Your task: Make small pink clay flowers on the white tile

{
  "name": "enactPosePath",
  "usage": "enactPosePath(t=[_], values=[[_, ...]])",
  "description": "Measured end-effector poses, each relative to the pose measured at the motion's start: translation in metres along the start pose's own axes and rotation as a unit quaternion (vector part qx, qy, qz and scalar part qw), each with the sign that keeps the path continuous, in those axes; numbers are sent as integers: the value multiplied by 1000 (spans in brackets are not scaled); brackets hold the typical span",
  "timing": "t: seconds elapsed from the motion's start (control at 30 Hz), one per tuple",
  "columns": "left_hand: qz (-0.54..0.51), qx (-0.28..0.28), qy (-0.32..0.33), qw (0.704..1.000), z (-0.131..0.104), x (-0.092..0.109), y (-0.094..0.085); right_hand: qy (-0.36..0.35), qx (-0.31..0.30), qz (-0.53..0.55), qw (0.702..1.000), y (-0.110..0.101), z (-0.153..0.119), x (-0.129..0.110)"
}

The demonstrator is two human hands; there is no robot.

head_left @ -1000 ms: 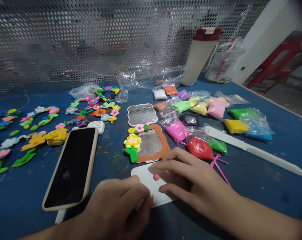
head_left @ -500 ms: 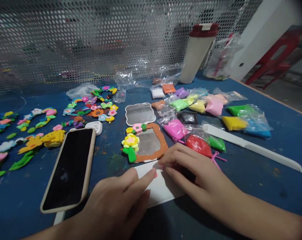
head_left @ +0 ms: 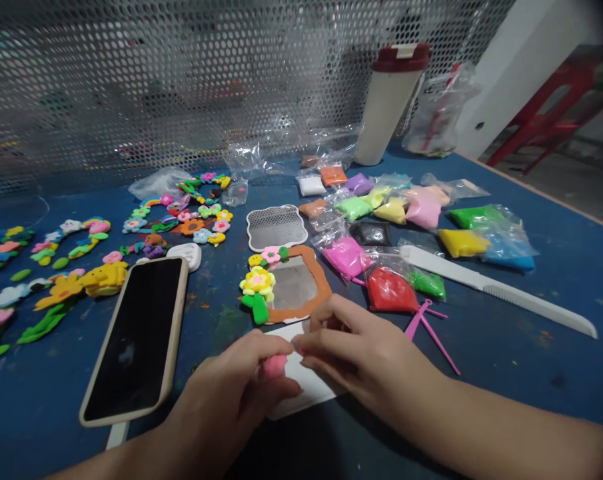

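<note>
A lump of pink clay (head_left: 274, 366) is held in the curled fingers of my left hand (head_left: 231, 383), over a white sheet (head_left: 301, 383). My right hand (head_left: 361, 347) is closed in a pinch close beside it, its fingertips above the same sheet; a bit of pink shows between them, too small to make out. Just behind the sheet lies a mirror with a brown clay frame (head_left: 321, 273), decorated on its left with a yellow flower (head_left: 257, 283), a pink flower and green leaves. Farther back is a plain white-rimmed mirror (head_left: 276, 228).
A phone (head_left: 136, 340) lies left, near many clay figures (head_left: 194, 227). Bags of coloured clay (head_left: 391, 289), pink tools (head_left: 438, 340) and a white serrated knife (head_left: 496, 287) are on the right. A tumbler (head_left: 388, 107) stands behind, by a perforated metal screen (head_left: 171, 80).
My left index finger has drawn back from the sheet, and the pink lump now shows in that hand. My right hand has shifted slightly left and down, uncovering more of the pink tools.
</note>
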State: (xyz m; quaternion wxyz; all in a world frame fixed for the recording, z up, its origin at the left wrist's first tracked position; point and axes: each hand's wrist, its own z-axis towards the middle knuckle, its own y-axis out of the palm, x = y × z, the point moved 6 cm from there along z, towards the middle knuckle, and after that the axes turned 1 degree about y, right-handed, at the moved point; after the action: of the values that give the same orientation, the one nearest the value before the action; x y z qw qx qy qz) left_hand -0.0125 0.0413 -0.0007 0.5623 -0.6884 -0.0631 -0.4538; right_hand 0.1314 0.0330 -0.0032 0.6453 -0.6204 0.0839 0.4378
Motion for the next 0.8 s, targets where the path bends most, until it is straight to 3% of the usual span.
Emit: enactPosePath(t=[0.13,0.23,0.37,0.63,0.8], values=[[-14,2,-73,997,-1,-8,0,-35,34,-11,999,-5,-1,-6],[-16,7,-83,996,1,-9,0,-52,54,35,997,-12,-2,-13],[-33,4,-42,999,5,-4,1,-37,74,85,993,-14,-2,-15],[-16,-12,25,999,4,6,3,-57,19,114,992,-2,-1,-18],[-18,15,58,998,5,8,1,-49,22,122,991,-1,0,-17]])
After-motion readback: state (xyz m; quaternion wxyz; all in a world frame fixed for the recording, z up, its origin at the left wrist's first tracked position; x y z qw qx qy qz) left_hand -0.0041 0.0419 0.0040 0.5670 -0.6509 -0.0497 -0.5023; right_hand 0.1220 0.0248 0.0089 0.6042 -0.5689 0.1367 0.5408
